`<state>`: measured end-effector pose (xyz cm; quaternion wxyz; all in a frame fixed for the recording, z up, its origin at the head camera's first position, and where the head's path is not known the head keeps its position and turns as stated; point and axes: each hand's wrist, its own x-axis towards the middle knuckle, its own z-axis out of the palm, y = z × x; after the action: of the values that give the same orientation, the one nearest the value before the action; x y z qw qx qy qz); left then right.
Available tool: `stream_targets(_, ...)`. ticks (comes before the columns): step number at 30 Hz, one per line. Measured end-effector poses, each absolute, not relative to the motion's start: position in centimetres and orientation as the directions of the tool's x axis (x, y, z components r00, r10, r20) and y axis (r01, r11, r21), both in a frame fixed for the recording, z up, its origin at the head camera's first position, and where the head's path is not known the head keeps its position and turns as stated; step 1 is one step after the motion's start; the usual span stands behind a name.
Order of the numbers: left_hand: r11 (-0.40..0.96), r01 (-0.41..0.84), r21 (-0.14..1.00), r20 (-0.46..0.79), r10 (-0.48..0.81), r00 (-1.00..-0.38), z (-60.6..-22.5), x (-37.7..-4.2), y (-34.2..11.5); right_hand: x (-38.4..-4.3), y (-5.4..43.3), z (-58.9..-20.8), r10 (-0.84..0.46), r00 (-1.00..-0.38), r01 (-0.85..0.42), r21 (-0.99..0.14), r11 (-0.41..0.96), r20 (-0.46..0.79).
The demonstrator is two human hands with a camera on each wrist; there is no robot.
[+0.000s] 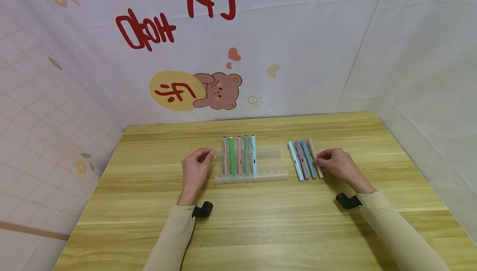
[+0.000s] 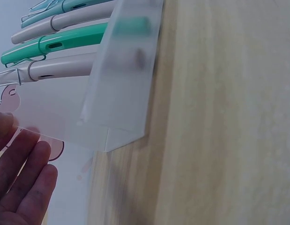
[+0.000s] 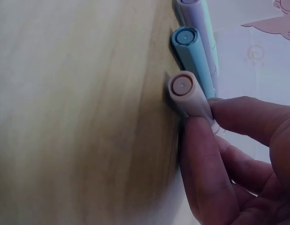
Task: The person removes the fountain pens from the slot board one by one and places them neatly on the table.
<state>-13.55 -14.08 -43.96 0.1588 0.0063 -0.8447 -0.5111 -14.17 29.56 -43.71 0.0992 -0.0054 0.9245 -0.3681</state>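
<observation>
A clear pen stand (image 1: pixel 271 161) holds several capped pens side by side: grey-pink ones, a green pen (image 1: pixel 232 157), a teal one and a light blue one (image 1: pixel 254 155). At the stand's left edge my left hand (image 1: pixel 195 169) pinches the translucent back panel (image 2: pixel 55 105) between thumb and fingers. Right of the stand, a light blue pen (image 1: pixel 295 161), a purple pen (image 1: pixel 302 160) and a blue pen (image 1: pixel 309 159) lie in a row on the table. My right hand (image 1: pixel 337 163) pinches the pink pen (image 3: pixel 189 96) at the row's right end, beside the blue one.
The wooden table (image 1: pixel 257 225) reaches back to a white printed wall cloth (image 1: pixel 305 35) with a bear drawing. Cloth also hangs at both sides. Black wrist mounts (image 1: pixel 203 209) sit on both sleeves. The stand's right part has unfilled notches.
</observation>
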Motion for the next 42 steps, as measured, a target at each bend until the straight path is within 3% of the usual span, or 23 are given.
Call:
stream_targets(30,0.478,0.15,0.866,0.26,-0.174,-0.95,-44.0,-13.8,-14.1,-14.0,29.5,-43.7,-0.069,-0.979,0.084,-0.691,0.718,-0.191)
stream_targets(42,0.476,0.15,0.867,0.262,-0.179,-0.948,-44.0,-13.7,-14.1,-12.9,29.3,-43.7,0.002,-1.0,0.007,-0.664,0.747,-0.009)
